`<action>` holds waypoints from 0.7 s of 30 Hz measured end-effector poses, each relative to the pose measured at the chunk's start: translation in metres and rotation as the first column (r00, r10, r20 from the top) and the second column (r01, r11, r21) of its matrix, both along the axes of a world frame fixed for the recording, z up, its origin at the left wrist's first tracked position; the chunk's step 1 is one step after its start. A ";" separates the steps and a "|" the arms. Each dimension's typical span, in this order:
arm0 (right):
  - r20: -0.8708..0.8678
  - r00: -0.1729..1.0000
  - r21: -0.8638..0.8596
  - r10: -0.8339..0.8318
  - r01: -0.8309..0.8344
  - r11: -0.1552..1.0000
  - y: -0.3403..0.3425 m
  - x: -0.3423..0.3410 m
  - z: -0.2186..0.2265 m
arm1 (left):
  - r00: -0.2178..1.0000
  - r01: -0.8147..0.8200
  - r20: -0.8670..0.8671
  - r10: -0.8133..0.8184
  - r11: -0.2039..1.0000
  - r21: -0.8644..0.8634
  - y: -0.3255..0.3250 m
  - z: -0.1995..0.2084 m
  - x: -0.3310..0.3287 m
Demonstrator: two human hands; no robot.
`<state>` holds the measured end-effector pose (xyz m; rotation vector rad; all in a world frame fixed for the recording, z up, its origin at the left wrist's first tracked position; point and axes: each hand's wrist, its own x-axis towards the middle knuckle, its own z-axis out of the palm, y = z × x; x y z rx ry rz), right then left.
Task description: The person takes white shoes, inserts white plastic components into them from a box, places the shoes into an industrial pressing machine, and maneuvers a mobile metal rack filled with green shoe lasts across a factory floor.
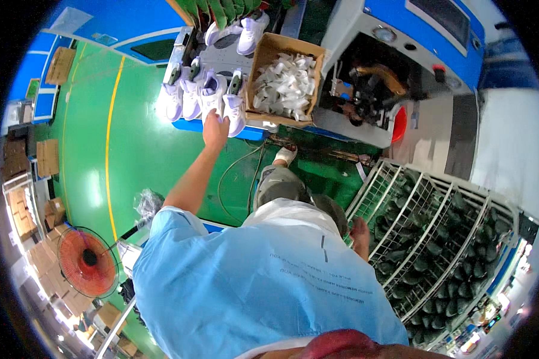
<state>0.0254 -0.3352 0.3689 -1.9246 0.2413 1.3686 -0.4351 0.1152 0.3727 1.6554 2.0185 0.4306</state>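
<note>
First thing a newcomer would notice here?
Likely the left hand stretched out to a row of white shoes on the blue-edged conveyor at top centre. Beside them sits a cardboard box of white pieces. At lower right, the right hand hangs by a wire rack packed with dark shoe lasts.

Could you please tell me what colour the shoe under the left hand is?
White with pale lilac accents; the shoe shows in the head view, under the left hand.

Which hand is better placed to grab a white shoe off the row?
Left. The left hand is stretched out and already touching the white shoes; the right hand hangs low beside the wire rack, far from them.
</note>
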 end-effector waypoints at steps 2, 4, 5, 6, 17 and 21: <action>0.095 0.995 0.158 -0.034 0.018 0.987 0.036 0.006 0.007 | 0.996 -0.022 0.091 0.017 0.999 0.047 0.026 -0.030 -0.016; 0.377 0.889 0.011 0.260 -0.284 0.959 0.023 0.032 -0.045 | 0.968 0.097 0.235 -0.092 0.995 -0.007 0.066 -0.047 0.014; 0.383 0.885 -0.001 0.264 -0.285 0.958 0.037 0.033 -0.041 | 0.938 0.157 0.331 -0.106 0.979 -0.133 0.076 -0.029 0.033; 0.289 0.873 -0.071 0.394 -0.391 0.918 0.062 0.033 -0.025 | 0.939 0.143 0.333 -0.088 0.979 -0.143 0.070 -0.035 0.041; 0.428 0.188 -0.307 0.884 -0.890 0.338 0.231 0.007 0.064 | 0.914 -0.309 0.261 0.310 0.950 -0.044 0.015 -0.032 0.007; 0.526 0.220 -0.026 0.822 -0.961 0.274 0.290 -0.017 0.084 | 0.563 -0.277 0.747 0.353 0.932 -0.231 -0.052 0.035 0.007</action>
